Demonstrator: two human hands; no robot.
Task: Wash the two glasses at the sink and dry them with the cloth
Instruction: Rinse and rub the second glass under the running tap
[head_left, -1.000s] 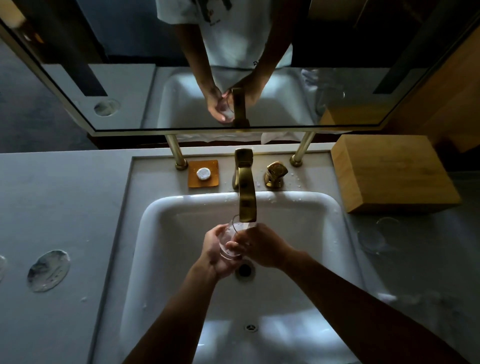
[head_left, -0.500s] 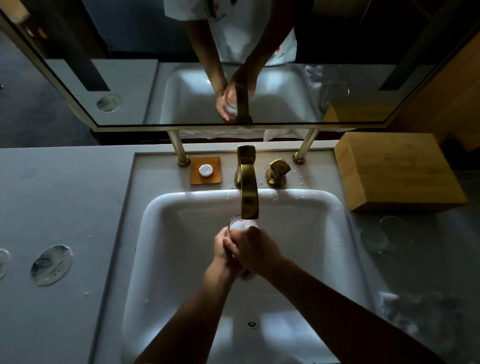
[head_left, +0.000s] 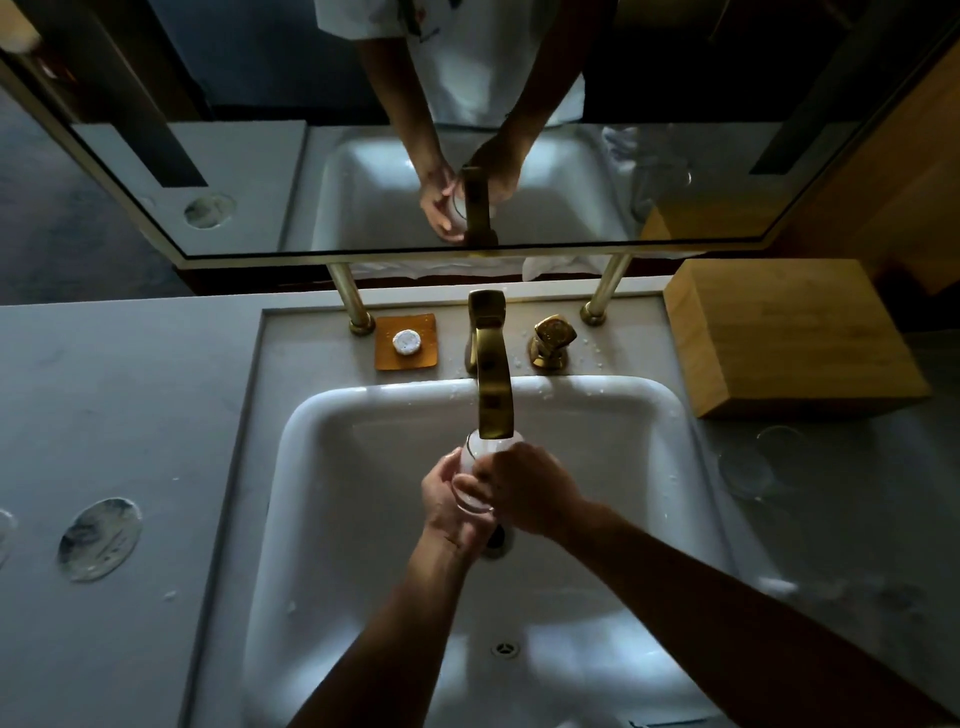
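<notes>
A clear glass (head_left: 474, 478) sits under the brass faucet spout (head_left: 493, 400), above the white sink basin (head_left: 332, 467). My left hand (head_left: 445, 501) wraps round the glass from the left. My right hand (head_left: 527, 491) covers its right side with fingers curled over the rim. A second clear glass (head_left: 763, 462) lies on the counter right of the basin. A crumpled cloth (head_left: 862, 597) shows dimly on the counter at the right, near the front.
A brass tap handle (head_left: 551, 340) stands behind the basin. An orange soap dish (head_left: 406, 343) with a small white soap sits left of the faucet. A wooden box (head_left: 784, 338) occupies the back right. A round coaster (head_left: 98, 538) lies on the left counter. A mirror (head_left: 467, 182) hangs above.
The glass has stayed under the spout in both hands. My right hand has shifted on it, moving over the glass and then back to its right side.
</notes>
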